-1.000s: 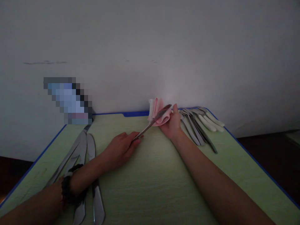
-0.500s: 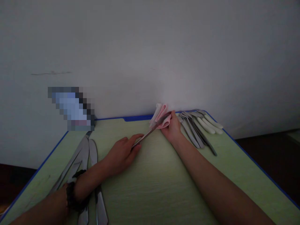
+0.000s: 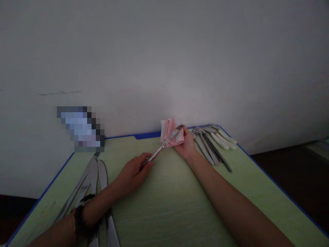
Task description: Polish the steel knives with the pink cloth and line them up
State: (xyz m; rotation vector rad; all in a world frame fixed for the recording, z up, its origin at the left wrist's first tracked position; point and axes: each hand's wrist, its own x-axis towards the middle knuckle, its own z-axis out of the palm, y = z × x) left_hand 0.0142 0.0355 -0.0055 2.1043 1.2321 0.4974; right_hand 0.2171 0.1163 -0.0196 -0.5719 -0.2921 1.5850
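Observation:
My left hand (image 3: 136,173) is closed around the handle of a metal table knife (image 3: 164,142), which slants up to the right. The knife's blade lies against a folded pink and white cloth (image 3: 169,129). My right hand (image 3: 187,144) grips this cloth from behind and to the right, with its fingers mostly hidden. Beside my left forearm lie several table knives (image 3: 102,173), partly covered by the arm. To the right of my right hand lie several spoons and other cutlery (image 3: 205,147), some with white handles (image 3: 220,141).
A light green table (image 3: 164,209) with a blue edge stands against a grey wall (image 3: 164,61). At the back left, a blurred-out phone-like screen (image 3: 79,128) leans upright. A dark scrunchie (image 3: 83,216) is around my left wrist.
The knife has turned so that its blade's flat face shows more against the cloth. The whole view has shifted slightly. Both hands keep their holds.

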